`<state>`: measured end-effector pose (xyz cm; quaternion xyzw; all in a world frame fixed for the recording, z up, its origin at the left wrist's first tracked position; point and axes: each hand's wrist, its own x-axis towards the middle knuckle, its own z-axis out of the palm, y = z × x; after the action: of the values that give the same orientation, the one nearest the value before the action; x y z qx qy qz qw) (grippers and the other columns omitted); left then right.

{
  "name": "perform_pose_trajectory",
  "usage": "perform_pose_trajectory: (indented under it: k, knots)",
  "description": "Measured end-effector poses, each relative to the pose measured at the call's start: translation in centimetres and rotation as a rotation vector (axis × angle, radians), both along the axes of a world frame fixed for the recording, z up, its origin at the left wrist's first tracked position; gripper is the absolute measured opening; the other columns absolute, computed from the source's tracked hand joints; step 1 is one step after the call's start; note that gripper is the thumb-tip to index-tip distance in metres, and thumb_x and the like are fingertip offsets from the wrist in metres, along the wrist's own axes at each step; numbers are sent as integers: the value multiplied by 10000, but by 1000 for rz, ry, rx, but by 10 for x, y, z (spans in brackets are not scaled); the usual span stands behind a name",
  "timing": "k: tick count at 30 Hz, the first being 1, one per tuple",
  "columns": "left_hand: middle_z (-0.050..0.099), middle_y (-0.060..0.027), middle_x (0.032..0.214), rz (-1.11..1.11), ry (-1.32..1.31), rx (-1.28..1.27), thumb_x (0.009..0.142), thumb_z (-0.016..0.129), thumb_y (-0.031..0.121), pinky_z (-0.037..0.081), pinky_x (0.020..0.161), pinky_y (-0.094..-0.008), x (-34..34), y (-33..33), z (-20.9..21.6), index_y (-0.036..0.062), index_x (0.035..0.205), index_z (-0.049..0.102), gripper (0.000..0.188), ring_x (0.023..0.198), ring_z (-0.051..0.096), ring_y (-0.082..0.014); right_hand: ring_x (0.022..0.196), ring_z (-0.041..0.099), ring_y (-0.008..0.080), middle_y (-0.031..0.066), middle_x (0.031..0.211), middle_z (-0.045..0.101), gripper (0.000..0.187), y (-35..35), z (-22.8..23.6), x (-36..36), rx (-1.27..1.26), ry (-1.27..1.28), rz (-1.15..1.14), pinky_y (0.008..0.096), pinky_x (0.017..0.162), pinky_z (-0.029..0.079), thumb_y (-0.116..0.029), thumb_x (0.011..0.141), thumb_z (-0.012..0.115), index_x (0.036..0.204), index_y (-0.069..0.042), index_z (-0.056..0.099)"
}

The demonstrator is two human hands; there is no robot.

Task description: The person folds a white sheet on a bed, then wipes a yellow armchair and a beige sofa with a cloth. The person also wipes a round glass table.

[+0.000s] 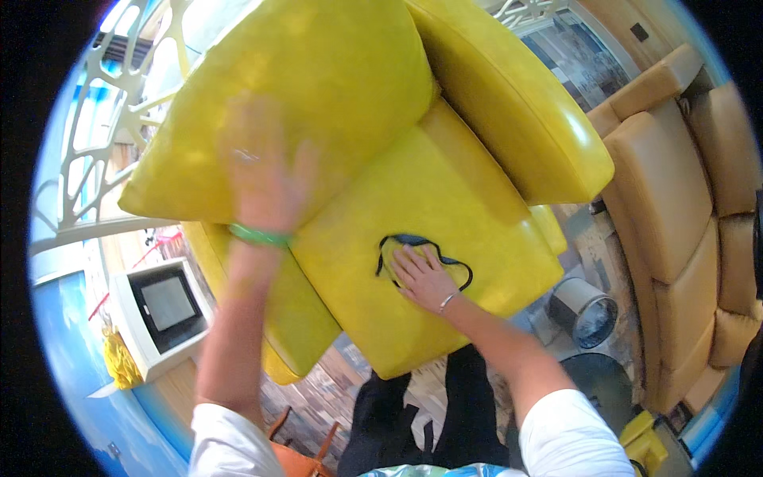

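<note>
Yellow armchair (445, 199): glossy upholstery, fills the centre and upper part of the frame; one armrest runs toward the upper right.

Back cushion (302, 87): yellow, loose, tipped up at upper left of centre.

Seat cushion (477, 238): yellow, at frame centre, bearing the cloth.

Cloth (397, 250): yellow with a dark edging, lying flat on the seat cushion just right of centre.

Right hand (421, 274): spread flat, palm down, pressing on the cloth; fingers open, not closed round anything. Thin bracelet at the wrist.

Left hand (262, 171): blurred, fingers spread wide, palm against the face of the back cushion; grips nothing. Green band (258, 235) on the wrist.

Tan sofa (683, 207): leather-look, along the right edge.

Small fan (586, 312): round, grey, on the floor at lower right.

White screen unit (163, 306): at left, below the armchair.

White lattice panel (119, 103): upper left.
</note>
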<state>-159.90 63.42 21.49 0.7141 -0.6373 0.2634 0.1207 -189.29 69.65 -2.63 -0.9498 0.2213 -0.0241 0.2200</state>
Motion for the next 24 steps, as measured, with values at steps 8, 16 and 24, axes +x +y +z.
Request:
perform_pose_trajectory:
  k: [8, 16, 24]
  knots:
    - [532, -245, 1425, 572, 128, 344, 860, 441, 833, 417, 1104, -465, 119, -25, 80, 46, 1549, 332, 1052, 1314, 523, -392, 1320, 501, 335, 172, 1434, 531, 412, -44, 1, -40, -54, -183, -837, 467, 1097, 383, -215, 966, 578, 1347, -59, 566]
    - [576, -164, 1177, 158, 144, 128, 838, 685, 573, 455, 944, -425, -7, 83, 61, 12, 1459, 427, 876, 1070, 559, -311, 1280, 509, 308, 185, 1364, 569, 470, -53, 227, 95, -307, -925, -574, 483, 1137, 345, -282, 964, 587, 1325, 18, 561]
    - [402, -237, 1483, -101, 415, 595, 845, 662, 218, 321, 1140, -506, -182, 238, 2, 61, 1550, 328, 795, 1387, 400, -342, 1361, 449, 335, 163, 1478, 496, 423, -120, 253, 96, -376, 169, -407, 502, 1181, 288, -289, 1006, 482, 1356, -78, 588]
